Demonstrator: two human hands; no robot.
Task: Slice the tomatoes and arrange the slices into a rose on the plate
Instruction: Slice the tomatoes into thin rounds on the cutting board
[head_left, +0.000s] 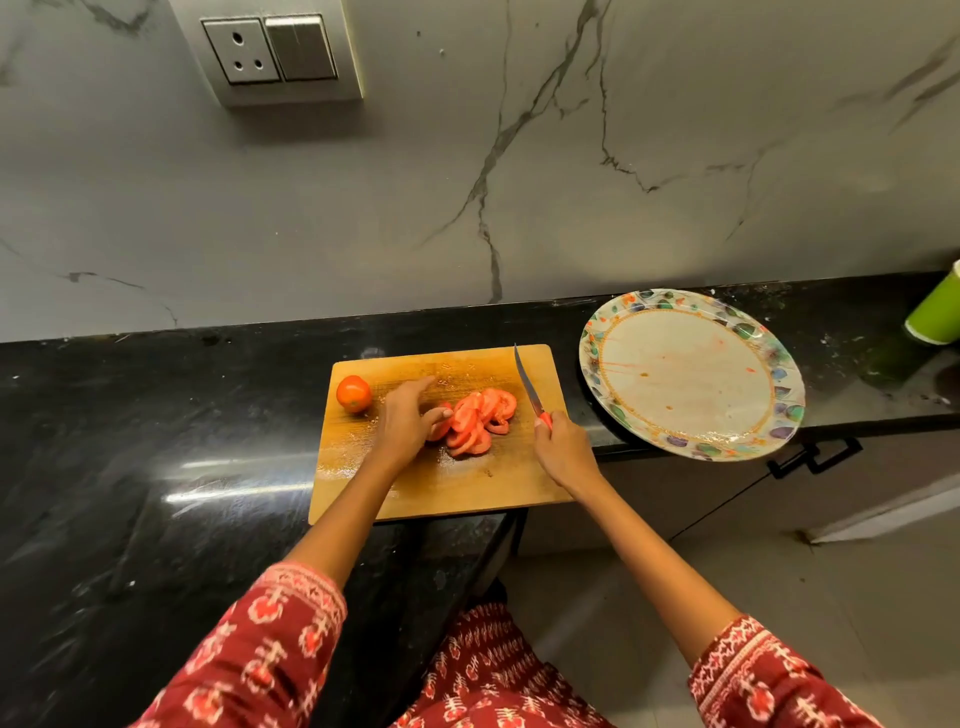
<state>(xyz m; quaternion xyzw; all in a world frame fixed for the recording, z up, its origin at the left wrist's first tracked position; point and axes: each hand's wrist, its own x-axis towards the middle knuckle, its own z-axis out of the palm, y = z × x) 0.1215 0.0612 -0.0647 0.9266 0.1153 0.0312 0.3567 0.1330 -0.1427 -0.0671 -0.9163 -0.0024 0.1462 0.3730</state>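
Your left hand lies palm-down with fingers spread on the cutting board, thumb touching the pile of tomato slices just right of it, while your right hand grips the knife, blade pointing away, near the plate.

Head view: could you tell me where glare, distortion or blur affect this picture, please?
Head view: a bright glare streak lies on the black countertop left of the cutting board; wide-angle distortion bows the counter edge and tilts the wall socket; the tomato slices and knife look slightly soft.
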